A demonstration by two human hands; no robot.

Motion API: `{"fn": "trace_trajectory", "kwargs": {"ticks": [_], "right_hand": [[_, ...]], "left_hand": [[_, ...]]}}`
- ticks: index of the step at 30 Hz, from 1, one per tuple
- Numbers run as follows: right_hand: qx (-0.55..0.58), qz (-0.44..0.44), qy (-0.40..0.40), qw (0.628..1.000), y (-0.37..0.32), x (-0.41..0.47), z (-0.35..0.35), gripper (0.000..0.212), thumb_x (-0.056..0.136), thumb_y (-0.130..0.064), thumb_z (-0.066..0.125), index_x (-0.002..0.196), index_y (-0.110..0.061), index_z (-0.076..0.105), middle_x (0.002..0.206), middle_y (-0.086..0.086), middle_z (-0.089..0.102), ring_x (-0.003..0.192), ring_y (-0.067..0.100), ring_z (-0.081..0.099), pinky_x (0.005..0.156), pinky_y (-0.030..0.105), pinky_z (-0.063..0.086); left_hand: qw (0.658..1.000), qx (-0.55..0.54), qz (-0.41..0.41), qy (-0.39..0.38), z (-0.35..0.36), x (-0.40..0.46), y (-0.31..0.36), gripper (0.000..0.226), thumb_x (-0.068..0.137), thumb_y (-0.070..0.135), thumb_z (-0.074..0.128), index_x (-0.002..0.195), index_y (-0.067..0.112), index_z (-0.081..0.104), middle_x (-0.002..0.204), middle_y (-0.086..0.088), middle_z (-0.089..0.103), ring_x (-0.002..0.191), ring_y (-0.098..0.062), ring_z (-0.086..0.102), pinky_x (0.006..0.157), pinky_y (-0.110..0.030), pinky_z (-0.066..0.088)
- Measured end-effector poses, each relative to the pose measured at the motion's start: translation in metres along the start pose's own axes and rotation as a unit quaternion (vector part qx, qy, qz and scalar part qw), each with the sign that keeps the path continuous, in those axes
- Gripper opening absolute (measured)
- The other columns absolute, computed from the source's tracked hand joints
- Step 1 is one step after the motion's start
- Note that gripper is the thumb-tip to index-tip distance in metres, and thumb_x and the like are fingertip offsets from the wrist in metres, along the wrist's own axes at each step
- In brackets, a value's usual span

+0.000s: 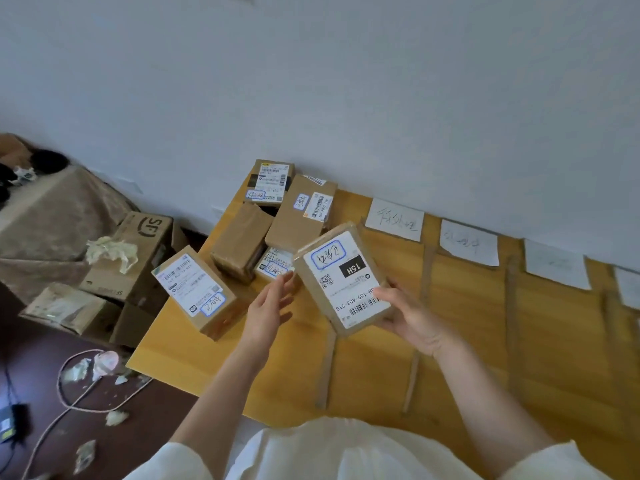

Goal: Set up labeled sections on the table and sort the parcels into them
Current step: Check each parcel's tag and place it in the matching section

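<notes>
Already the table (450,341) was laid out for the job: strips of brown tape (325,368) ran across its wooden top and split it into sections, and a handwritten paper label (394,220) lay at the wall end of each, with more sheets (469,242) to the right. That half of the task looked done. The sorting looked barely begun, since the sections in view held no parcels, while a heap of parcels (273,216) sat unsorted at the table's left end, one box (194,289) near the corner. A box (341,278) with a white shipping sticker and a blue-circled mark was held up above the first section. The right hand (408,317) gripped its lower right edge, thumb on the sticker. The left hand (270,303) was spread beside its left edge, not clearly touching.
</notes>
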State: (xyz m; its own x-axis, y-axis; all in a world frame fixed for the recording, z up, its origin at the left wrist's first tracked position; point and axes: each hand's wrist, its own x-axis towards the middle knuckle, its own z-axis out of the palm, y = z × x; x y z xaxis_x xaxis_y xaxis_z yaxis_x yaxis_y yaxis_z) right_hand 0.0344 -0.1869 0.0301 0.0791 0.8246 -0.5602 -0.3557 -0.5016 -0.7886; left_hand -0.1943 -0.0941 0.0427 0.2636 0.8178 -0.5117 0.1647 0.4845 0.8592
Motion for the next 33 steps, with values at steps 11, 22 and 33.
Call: {"fn": "trace_trajectory", "kwargs": {"ticks": [11,22,33], "right_hand": [[0.047,0.003,0.054,0.997,0.011,-0.012,-0.018,0.094,0.058,-0.047,0.081,0.137,-0.011,0.046,0.124,0.017,0.066,0.106,0.025,0.068,0.087,0.038,0.056],[-0.301,-0.028,0.119,0.946,-0.038,-0.019,-0.032,0.107,0.065,-0.047,0.085,0.147,-0.036,0.017,0.129,-0.004,0.05,0.114,0.013,0.055,0.087,0.027,0.044],[-0.336,-0.091,0.119,0.93,-0.059,-0.016,-0.019,0.09,0.068,-0.054,0.08,0.146,-0.035,0.038,0.148,-0.009,0.044,0.134,0.01,0.043,0.106,0.032,0.039]], "left_hand": [[0.998,0.013,0.02,-0.056,0.041,0.004,0.013,0.053,0.092,0.06,0.039,0.136,0.032,0.05,0.128,0.007,0.061,0.114,-0.01,0.059,0.099,-0.04,0.048],[0.987,0.116,0.06,-0.098,0.042,-0.001,0.021,0.081,0.071,0.057,0.074,0.142,0.038,0.04,0.146,0.014,0.041,0.135,-0.007,0.038,0.109,-0.032,0.035],[0.975,0.102,0.001,-0.195,0.051,-0.002,0.011,0.074,0.072,0.027,0.081,0.137,0.024,0.047,0.114,0.001,0.068,0.097,-0.013,0.07,0.074,-0.027,0.058]]}}
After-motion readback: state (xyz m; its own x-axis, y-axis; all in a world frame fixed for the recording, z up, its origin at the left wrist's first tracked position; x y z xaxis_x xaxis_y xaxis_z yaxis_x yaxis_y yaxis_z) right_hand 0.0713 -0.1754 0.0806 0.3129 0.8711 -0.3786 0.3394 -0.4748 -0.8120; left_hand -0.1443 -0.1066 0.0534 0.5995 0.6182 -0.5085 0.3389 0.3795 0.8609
